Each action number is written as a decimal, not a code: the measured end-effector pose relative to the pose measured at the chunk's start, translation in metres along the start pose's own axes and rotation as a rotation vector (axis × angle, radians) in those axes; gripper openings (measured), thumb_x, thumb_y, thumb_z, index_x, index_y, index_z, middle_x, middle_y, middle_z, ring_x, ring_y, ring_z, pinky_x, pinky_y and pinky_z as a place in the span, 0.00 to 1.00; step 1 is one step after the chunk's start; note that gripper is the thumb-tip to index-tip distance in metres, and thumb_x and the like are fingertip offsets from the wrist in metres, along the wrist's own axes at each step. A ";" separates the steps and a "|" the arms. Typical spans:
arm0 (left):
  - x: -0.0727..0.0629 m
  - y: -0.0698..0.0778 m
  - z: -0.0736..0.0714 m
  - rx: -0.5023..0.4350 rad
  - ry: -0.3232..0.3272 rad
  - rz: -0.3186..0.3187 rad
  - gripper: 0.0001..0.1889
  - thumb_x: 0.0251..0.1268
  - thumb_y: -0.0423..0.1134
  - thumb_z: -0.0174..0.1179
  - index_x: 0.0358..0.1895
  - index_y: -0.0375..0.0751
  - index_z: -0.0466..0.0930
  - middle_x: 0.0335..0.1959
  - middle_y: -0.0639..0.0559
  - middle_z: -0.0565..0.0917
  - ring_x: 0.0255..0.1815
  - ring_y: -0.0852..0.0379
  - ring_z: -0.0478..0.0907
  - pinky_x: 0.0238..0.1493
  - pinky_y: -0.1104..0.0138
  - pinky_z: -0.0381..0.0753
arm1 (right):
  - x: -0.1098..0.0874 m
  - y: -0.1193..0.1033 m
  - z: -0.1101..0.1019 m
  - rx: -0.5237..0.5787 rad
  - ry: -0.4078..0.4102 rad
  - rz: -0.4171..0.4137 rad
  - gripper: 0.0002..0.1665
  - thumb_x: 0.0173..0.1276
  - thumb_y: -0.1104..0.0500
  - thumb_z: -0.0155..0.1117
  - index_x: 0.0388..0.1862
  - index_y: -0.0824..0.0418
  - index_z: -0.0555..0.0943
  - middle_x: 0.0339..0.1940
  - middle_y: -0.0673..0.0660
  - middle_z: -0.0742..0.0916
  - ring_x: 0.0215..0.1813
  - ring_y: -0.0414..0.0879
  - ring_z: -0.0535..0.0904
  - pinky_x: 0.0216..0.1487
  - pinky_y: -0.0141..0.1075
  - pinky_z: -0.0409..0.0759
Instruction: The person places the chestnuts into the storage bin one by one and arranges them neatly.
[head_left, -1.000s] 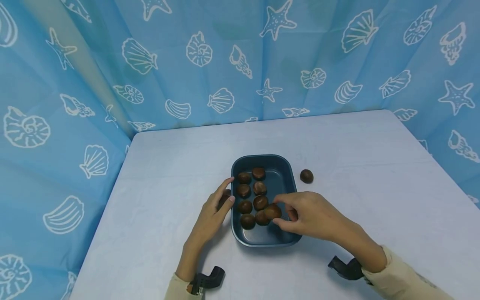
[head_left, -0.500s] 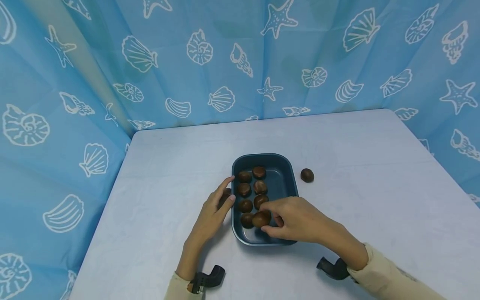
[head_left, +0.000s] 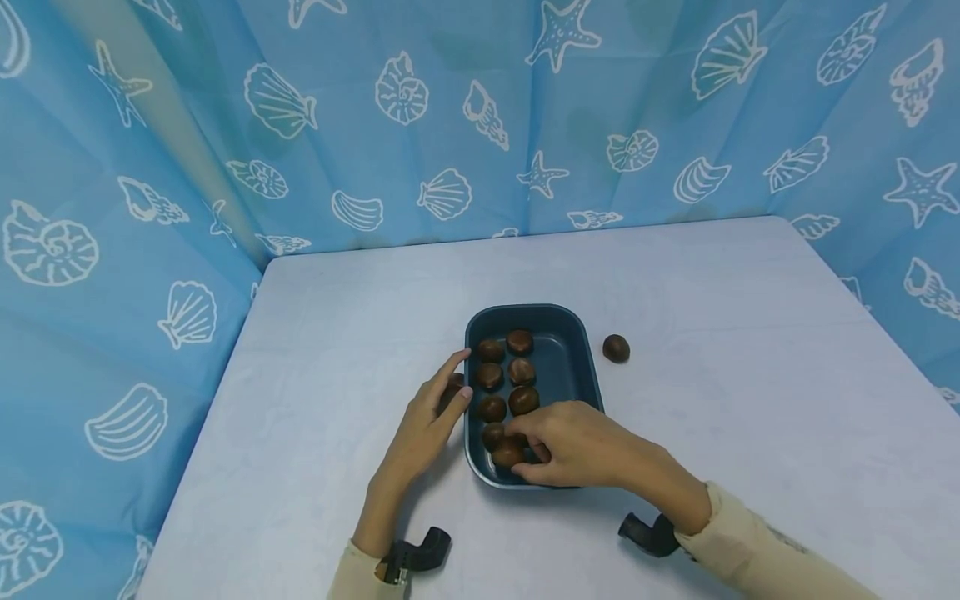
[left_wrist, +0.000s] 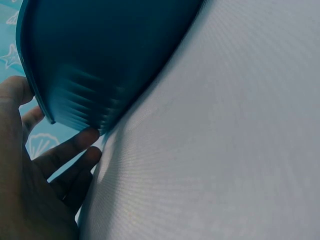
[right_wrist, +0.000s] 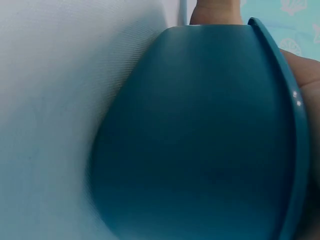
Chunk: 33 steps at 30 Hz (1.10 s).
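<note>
A dark blue rectangular tray (head_left: 572,375) stands on the table, with several brown chestnuts (head_left: 522,372) in two rough columns along its left side. My right hand (head_left: 581,443) reaches over the near right part of the tray and pinches a chestnut (head_left: 507,452) between thumb and fingertips, low by the near end of the columns. The fingers partly cover the chestnuts beside it. At the tray's left side rests my left hand (head_left: 422,437), its fingers loosely spread and touching the rim and outer wall (left_wrist: 80,100). The right wrist view shows mostly the tray's outer wall (right_wrist: 190,130); the held chestnut is hidden there.
One loose chestnut (head_left: 617,348) lies on the white tablecloth (head_left: 720,350), just right of the tray. A blue shell-patterned curtain (head_left: 480,125) hangs behind and to the sides of the table. Black wrist mounts (head_left: 423,552) sit at both wrists.
My right hand has moved left and toward the tray's near end, carrying the pinched chestnut lower into the tray. The left hand has stayed at the tray's side.
</note>
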<state>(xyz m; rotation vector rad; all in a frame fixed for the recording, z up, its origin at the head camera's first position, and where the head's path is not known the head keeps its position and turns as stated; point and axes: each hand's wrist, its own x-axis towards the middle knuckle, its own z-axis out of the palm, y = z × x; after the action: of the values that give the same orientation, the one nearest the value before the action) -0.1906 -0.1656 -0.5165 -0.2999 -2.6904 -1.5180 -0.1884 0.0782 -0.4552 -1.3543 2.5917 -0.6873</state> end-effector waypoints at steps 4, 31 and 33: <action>0.000 0.000 0.000 -0.002 -0.002 0.007 0.26 0.76 0.62 0.46 0.75 0.78 0.58 0.57 0.54 0.78 0.59 0.54 0.73 0.61 0.46 0.71 | 0.004 0.000 0.003 -0.001 -0.022 -0.005 0.19 0.65 0.51 0.72 0.53 0.57 0.85 0.15 0.36 0.71 0.18 0.29 0.66 0.20 0.26 0.66; -0.001 0.001 -0.004 -0.011 -0.021 0.002 0.26 0.77 0.62 0.46 0.74 0.81 0.56 0.59 0.54 0.77 0.61 0.54 0.72 0.62 0.47 0.70 | 0.013 0.000 0.003 -0.011 -0.061 -0.036 0.16 0.64 0.52 0.74 0.47 0.57 0.85 0.17 0.38 0.73 0.19 0.30 0.67 0.22 0.26 0.68; -0.002 0.001 -0.005 -0.009 -0.015 0.004 0.26 0.77 0.62 0.46 0.74 0.81 0.56 0.59 0.54 0.78 0.61 0.55 0.72 0.62 0.47 0.70 | 0.011 0.001 -0.007 -0.010 -0.009 -0.041 0.17 0.65 0.51 0.73 0.49 0.57 0.86 0.19 0.38 0.75 0.20 0.30 0.68 0.22 0.26 0.69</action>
<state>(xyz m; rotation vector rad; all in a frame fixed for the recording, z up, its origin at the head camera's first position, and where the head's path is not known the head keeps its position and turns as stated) -0.1891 -0.1694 -0.5133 -0.3183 -2.6931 -1.5338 -0.1980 0.0718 -0.4487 -1.4131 2.5707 -0.6736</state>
